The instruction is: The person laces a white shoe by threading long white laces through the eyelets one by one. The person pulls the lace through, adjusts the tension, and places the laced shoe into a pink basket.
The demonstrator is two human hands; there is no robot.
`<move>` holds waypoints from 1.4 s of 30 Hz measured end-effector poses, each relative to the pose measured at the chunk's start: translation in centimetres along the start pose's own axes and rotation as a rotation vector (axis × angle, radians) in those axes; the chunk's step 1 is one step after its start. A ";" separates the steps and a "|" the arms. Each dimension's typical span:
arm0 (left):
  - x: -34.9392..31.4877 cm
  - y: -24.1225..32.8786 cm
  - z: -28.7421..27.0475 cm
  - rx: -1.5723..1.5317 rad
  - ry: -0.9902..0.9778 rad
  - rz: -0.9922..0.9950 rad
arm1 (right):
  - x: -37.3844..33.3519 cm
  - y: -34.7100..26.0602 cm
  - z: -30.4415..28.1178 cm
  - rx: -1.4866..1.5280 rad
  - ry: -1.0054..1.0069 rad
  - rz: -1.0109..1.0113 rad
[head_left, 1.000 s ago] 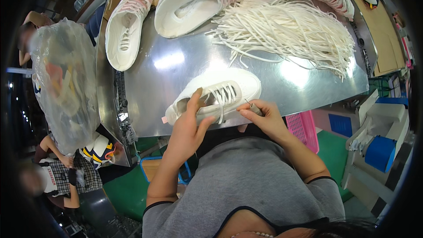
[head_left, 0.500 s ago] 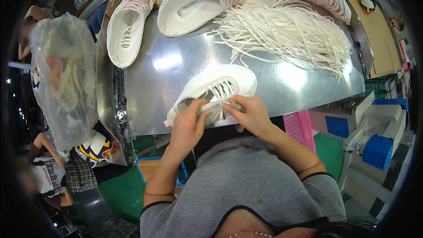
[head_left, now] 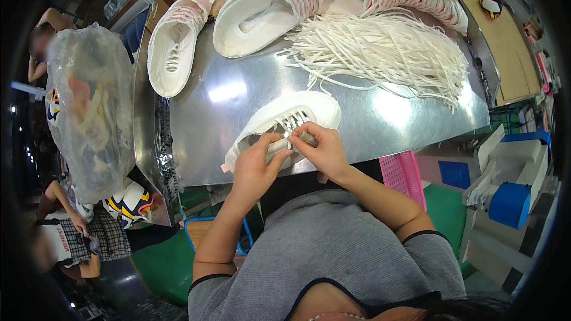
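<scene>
A white shoe upper (head_left: 315, 106) lies near the front edge of the metal table, its toe pointing up and to the right. White lace (head_left: 290, 120) crosses its eyelet rows. My left hand (head_left: 254, 163) is closed on the near eyelet edge of the upper, thumb and forefinger pinching it beside the opening. Close by on the right, my right hand (head_left: 324, 150) is closed, its thumb and forefinger pinching the shoelace at the eyelets. The lace's tip is hidden by the fingers.
Loose white laces (head_left: 380, 56) lie heaped behind the upper. Stacked white and pink uppers (head_left: 256, 18) and a single upper (head_left: 172, 53) lie farther back. A plastic bag (head_left: 89, 113) hangs at the left, near a co-worker (head_left: 77, 238). A pink basket (head_left: 403, 178) stands below the table's right.
My right hand has moved left along the eyelets, closer to my left hand. My left hand stays at the upper's edge. The view has shifted slightly.
</scene>
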State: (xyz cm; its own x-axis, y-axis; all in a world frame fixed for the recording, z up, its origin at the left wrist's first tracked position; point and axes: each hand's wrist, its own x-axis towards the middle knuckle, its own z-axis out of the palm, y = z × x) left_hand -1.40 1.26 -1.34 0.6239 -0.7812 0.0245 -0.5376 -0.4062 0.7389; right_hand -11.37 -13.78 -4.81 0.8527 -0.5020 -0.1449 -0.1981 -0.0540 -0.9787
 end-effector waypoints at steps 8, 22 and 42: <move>0.1 -0.4 2.0 0.154 0.222 0.119 | -1.8 1.2 -1.1 0.030 -0.089 -0.092; 0.0 -0.3 1.8 0.159 0.056 0.295 | -0.8 -0.1 -1.8 -0.275 -0.186 -0.060; 0.2 0.8 2.3 0.089 0.131 0.149 | -2.8 -0.4 -4.0 -0.225 -0.189 -0.035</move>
State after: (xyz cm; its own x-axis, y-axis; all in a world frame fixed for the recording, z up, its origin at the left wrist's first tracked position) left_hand -3.02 -0.30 -2.32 0.5985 -0.7701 0.2206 -0.6741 -0.3355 0.6580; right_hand -15.62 -15.76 -3.41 0.9316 -0.3279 -0.1571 -0.2515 -0.2692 -0.9297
